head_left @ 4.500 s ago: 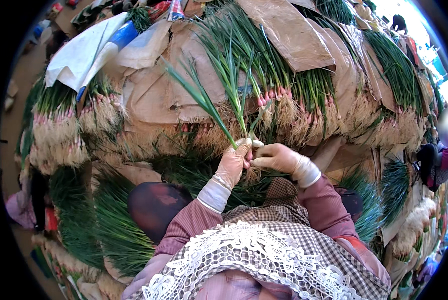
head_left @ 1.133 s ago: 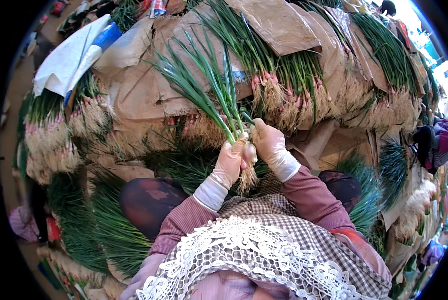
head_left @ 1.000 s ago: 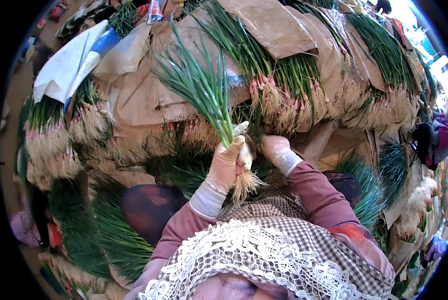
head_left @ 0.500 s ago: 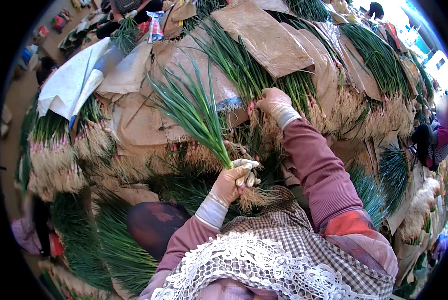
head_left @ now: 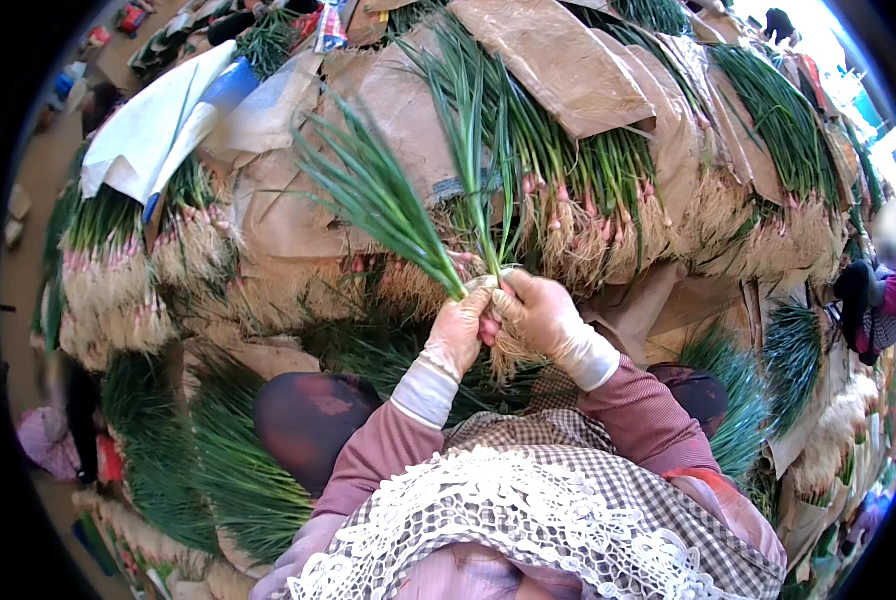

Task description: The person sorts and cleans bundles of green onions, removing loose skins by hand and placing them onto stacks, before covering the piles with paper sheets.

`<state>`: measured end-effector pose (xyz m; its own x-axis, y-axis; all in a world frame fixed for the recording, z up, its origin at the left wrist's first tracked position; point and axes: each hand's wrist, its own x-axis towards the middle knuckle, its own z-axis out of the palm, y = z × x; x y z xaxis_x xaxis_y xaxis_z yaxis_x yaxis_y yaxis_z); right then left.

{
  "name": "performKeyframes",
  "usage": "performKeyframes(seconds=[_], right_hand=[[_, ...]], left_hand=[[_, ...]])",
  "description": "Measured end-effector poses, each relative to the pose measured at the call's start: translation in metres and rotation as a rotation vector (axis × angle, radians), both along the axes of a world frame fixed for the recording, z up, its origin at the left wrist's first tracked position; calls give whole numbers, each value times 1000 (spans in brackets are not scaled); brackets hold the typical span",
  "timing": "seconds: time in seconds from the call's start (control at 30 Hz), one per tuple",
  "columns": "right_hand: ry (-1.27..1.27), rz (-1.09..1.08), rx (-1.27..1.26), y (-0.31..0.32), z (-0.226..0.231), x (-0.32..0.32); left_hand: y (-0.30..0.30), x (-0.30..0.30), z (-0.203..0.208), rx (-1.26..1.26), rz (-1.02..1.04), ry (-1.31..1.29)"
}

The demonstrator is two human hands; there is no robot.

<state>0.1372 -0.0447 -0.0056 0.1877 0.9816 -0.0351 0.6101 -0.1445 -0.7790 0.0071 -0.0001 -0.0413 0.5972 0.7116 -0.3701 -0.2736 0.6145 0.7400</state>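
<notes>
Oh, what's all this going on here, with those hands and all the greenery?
A person wearing pale gloves is handling green onions. The left hand grips a bunch, while the right hand holds a few stalks close against it, stringy roots hanging below. In front lie more onions, partly covered by brown paper.

the held leaves (head_left: 386, 208) look smooth, faintly glossy, their roots (head_left: 510, 354) rough, fibrous; the gloves (head_left: 553, 318) seem rubbery; the brown sheet (head_left: 558, 72) resembles creased paper, the white collar (head_left: 468, 482) openwork lace.
</notes>
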Motion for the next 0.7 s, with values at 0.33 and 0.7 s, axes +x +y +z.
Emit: performKeyframes(seconds=[0.33, 0.7], right_hand=[[-889, -363, 162, 37, 8, 79], [118, -25, -223, 4, -2, 18]], left_hand=[[-5, 6, 13, -209, 62, -75], [-5, -2, 2, 38, 14, 117]])
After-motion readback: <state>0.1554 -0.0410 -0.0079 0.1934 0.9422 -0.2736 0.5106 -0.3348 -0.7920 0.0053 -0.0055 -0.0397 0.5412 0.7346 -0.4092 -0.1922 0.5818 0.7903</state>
